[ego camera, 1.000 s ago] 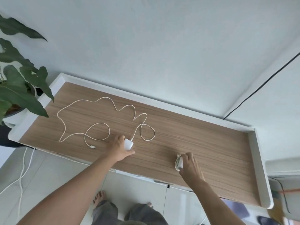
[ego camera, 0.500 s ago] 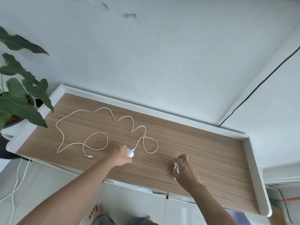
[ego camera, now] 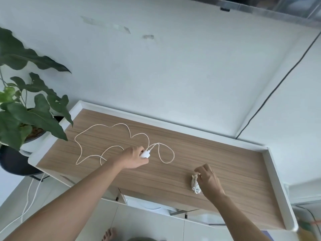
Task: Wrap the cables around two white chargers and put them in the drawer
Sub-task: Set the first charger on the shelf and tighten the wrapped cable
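On the wooden cabinet top [ego camera: 225,164], my left hand [ego camera: 132,158] grips a white charger [ego camera: 145,153]. Its long white cable [ego camera: 104,131] lies unwound in loose loops to the left and right of the hand. My right hand [ego camera: 209,180] sits near the front edge with curled fingers touching a second white charger [ego camera: 194,184], whose cable is wound around it. Whether the right hand still pinches it I cannot tell. A drawer [ego camera: 147,205] below the front edge stands slightly open.
A raised white rim [ego camera: 274,171] borders the cabinet top. A potted plant [ego camera: 26,108] stands at the left end, leaves reaching over the corner. A black wire [ego camera: 278,84] runs down the wall at right. White cords [ego camera: 31,197] hang to the floor at left.
The view has tilted upward. My left hand closed tighter around the charger and shifted it slightly. My right hand lifted its fingers partly off the wrapped charger, which now lies exposed on the wood.
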